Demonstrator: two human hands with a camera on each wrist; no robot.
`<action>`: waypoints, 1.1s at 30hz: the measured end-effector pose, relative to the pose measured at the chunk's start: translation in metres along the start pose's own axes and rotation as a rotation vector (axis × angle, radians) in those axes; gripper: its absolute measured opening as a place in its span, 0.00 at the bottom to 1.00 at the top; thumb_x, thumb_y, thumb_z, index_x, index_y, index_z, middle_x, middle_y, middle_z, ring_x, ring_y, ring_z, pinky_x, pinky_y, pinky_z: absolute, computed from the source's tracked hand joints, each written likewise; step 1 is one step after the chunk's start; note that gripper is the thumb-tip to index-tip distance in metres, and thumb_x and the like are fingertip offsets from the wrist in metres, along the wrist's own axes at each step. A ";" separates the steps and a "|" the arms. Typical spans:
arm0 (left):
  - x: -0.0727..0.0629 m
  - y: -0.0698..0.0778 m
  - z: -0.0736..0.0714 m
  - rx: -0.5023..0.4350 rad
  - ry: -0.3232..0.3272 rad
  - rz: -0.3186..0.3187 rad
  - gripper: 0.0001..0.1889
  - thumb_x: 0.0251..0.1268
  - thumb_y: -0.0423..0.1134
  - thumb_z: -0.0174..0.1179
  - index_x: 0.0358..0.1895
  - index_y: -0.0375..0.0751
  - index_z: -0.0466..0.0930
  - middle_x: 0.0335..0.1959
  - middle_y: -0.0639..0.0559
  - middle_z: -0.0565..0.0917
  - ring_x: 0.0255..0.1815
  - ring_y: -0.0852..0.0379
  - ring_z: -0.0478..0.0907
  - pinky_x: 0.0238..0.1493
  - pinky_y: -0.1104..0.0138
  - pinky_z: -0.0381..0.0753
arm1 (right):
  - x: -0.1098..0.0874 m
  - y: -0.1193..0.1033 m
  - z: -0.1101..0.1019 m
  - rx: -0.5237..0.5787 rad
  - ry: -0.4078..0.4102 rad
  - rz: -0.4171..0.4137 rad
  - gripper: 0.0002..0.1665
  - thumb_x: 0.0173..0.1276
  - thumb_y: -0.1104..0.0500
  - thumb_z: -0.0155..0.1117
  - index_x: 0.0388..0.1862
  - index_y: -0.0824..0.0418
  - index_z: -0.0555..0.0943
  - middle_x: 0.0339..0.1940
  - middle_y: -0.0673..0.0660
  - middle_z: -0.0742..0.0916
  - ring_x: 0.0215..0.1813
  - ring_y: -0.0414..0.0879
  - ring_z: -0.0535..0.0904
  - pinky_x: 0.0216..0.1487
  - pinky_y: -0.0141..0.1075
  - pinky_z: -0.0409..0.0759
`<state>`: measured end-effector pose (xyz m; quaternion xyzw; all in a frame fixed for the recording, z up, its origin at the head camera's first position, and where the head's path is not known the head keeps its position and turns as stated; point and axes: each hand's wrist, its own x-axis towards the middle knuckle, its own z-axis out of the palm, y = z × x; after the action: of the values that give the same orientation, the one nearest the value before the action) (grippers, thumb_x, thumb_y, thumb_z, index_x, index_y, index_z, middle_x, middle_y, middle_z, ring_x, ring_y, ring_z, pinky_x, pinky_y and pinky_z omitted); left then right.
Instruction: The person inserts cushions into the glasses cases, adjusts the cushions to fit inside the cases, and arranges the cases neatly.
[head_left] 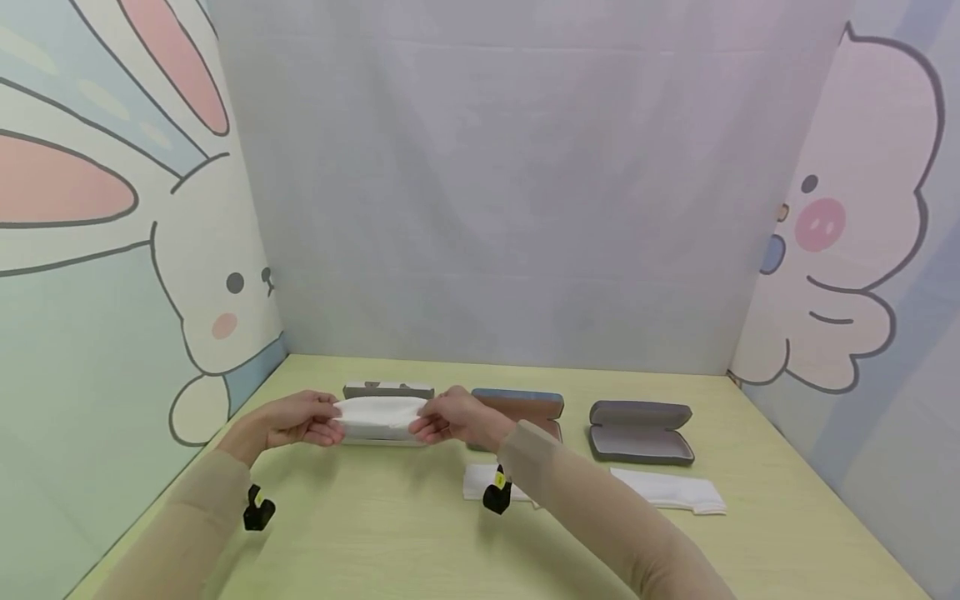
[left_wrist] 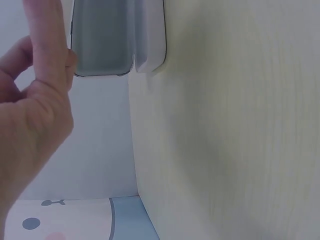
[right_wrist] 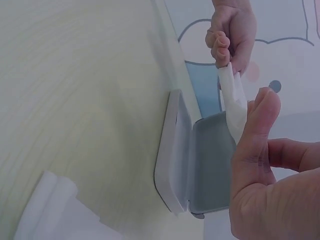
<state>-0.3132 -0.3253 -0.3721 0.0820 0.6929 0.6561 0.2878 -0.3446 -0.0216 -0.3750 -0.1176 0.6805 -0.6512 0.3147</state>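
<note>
A folded white cloth [head_left: 378, 412] is stretched between both hands above an open glasses case [head_left: 386, 442] at the left of the table. My left hand [head_left: 298, 418] pinches its left end, while my right hand [head_left: 459, 417] pinches the right end. In the right wrist view the cloth [right_wrist: 233, 100] hangs clear of the case [right_wrist: 172, 155], whose grey lid [right_wrist: 212, 160] stands raised. The left wrist view shows my left hand [left_wrist: 37, 100] beside the same case [left_wrist: 152, 37]; the cloth is out of sight there.
To the right stand an open blue case with brown lining [head_left: 517, 402] and an open grey case [head_left: 641, 446]. Folded white cloths lie before them, one [head_left: 480, 482] partly behind my right wrist, another [head_left: 671, 490] farther right. A grey curtain [head_left: 487, 208] backs the table.
</note>
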 end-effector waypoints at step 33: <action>0.019 -0.009 -0.011 0.020 0.123 -0.008 0.04 0.76 0.32 0.42 0.42 0.34 0.63 0.29 0.47 0.88 0.32 0.57 0.88 0.39 0.67 0.88 | 0.033 0.026 0.004 0.000 0.131 -0.004 0.09 0.69 0.68 0.55 0.42 0.74 0.79 0.19 0.58 0.86 0.16 0.42 0.81 0.21 0.32 0.84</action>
<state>-0.3324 -0.3264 -0.3864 0.0416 0.7161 0.6518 0.2462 -0.3611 -0.0407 -0.4084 -0.0763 0.6993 -0.6583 0.2682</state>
